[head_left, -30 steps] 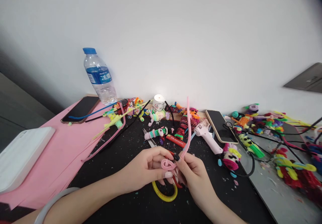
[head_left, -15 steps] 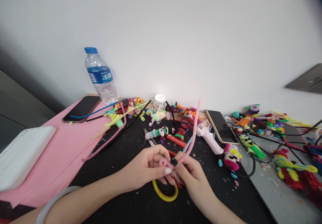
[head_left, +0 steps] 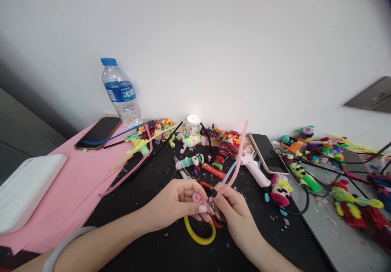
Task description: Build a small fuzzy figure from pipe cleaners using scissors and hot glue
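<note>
A pink pipe cleaner [head_left: 240, 158] rises from between both hands, its lower end curled into a small loop. My left hand [head_left: 186, 200] pinches that curled end between thumb and fingers. Close beside it, my right hand [head_left: 229, 205] grips the straight part near the curl, and the long free end points up. Beneath the hands lie scissors with a yellow handle ring [head_left: 199, 239]; the hands hide part of them. Just beyond are a striped pipe-cleaner figure [head_left: 191, 161] and a red cutter [head_left: 214, 171].
A pale glue gun [head_left: 255, 170] and a phone [head_left: 269, 153] lie to the right, near pipe-cleaner figures [head_left: 281, 189]. A water bottle [head_left: 122, 101] leans at the wall. On the left are pink sheets [head_left: 81, 182], a white device [head_left: 30, 190] and another phone [head_left: 98, 132].
The free end of the pink pipe cleaner has tilted slightly to the right. Both hands stay close together, with small shifts of the fingers around the curled end.
</note>
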Demonstrator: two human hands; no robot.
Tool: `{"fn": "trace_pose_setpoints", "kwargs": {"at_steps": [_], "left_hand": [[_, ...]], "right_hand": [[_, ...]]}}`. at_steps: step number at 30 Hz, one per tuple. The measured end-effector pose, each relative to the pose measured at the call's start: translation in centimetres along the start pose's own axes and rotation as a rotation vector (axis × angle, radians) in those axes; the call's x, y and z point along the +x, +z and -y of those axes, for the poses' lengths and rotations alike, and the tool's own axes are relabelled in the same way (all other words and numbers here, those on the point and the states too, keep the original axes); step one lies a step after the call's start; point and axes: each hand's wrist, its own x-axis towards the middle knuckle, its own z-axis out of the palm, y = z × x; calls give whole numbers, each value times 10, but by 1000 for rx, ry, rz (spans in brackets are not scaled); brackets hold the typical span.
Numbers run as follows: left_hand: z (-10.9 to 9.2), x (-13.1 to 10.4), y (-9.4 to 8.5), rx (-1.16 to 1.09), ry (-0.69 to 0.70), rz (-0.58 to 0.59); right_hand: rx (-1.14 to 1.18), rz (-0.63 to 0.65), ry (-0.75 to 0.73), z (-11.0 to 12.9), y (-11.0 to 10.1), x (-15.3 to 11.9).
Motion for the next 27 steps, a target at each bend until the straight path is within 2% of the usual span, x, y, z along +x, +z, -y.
{"fn": "trace_pose_setpoints", "kwargs": {"at_steps": [8, 22, 27], "left_hand": [[-1, 0, -1, -1, -11, -35], [-5, 2, 0, 15, 5, -202], [-5, 2, -1, 23, 11, -212]], "right_hand": [[6, -50, -31, -3, -6, 1], [-49, -123, -85, -3, -7, 0], [-51, -148, -99, -4, -7, 1]]}}
